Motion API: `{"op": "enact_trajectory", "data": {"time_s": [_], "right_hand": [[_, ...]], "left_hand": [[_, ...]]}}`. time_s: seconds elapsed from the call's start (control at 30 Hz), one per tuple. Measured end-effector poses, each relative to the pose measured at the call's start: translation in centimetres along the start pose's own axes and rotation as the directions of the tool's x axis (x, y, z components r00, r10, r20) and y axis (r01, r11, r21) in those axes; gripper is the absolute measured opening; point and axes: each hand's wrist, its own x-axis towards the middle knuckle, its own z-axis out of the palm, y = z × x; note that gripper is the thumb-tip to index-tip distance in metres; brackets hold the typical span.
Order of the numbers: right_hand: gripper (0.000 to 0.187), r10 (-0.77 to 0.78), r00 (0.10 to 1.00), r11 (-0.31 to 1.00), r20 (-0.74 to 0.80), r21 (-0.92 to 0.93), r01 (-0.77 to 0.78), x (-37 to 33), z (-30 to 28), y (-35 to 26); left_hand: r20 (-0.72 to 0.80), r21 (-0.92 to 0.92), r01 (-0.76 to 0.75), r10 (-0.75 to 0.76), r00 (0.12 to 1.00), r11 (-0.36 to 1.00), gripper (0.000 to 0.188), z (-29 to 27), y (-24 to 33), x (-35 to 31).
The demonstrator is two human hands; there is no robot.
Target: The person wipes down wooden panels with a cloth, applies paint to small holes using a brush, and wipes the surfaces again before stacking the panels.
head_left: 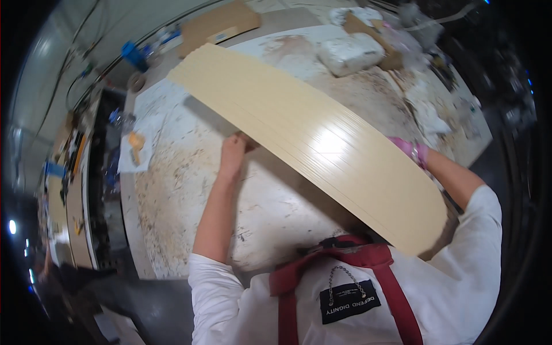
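A long, glossy beige panel [276,109] with fine lines along its length is held up at a slant over the worktable [190,213]. It runs from the far left to the near right, close to my body. My left hand [233,150] is closed at the panel's left long edge, its fingertips hidden underneath. On the opposite long edge is my right hand [413,150], in a pink glove, holding the panel; its fingers are mostly hidden. The panel casts a dark shadow on the stained white tabletop.
Along the far side are a cardboard piece [221,26], a blue bottle [133,56] and a wrapped white bundle [351,53]. A roll of tape [136,81] lies at the far left corner. An orange-yellow item [136,141] rests on white paper by the left edge.
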Motion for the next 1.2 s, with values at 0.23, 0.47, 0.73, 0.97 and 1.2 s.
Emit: {"op": "enact_trajectory", "data": {"time_s": [0.23, 0.47, 0.73, 0.97, 1.2], "right_hand": [[0.047, -0.044, 0.999, 0.995, 0.013, 0.087, 0.043, -2.4, -2.7, 2.8], [0.055, -0.070, 0.992, 0.997, 0.105, 0.044, 0.066, -7.8, -4.3, 9.2], [0.058, -0.169, 0.984, 0.948, 0.056, 0.281, 0.146, -9.0, 2.2, 13.6], [0.059, -0.177, 0.980, 0.731, 0.095, 0.679, 0.066, -7.7, 13.0, 10.4], [0.057, -0.205, 0.879, 0.858, -0.430, 0.353, 0.373, 0.2, 29.5, 9.8]], "left_hand": [[-0.123, -0.103, -0.084, 0.071, 0.990, 0.991, 0.043, 4.9, 0.9, 0.5], [-0.035, 0.022, -0.314, 0.314, 0.949, 0.949, 0.076, 15.9, 2.2, -11.9], [-0.128, 0.011, -0.339, 0.337, 0.933, 0.941, 0.073, 17.5, -0.2, -12.4], [-0.104, 0.396, -0.331, 0.399, 0.911, 0.857, 0.068, 9.6, -0.3, -12.1], [0.132, -0.315, 0.167, -0.131, 0.983, 0.934, 0.071, -2.3, 2.5, -12.0]]}}
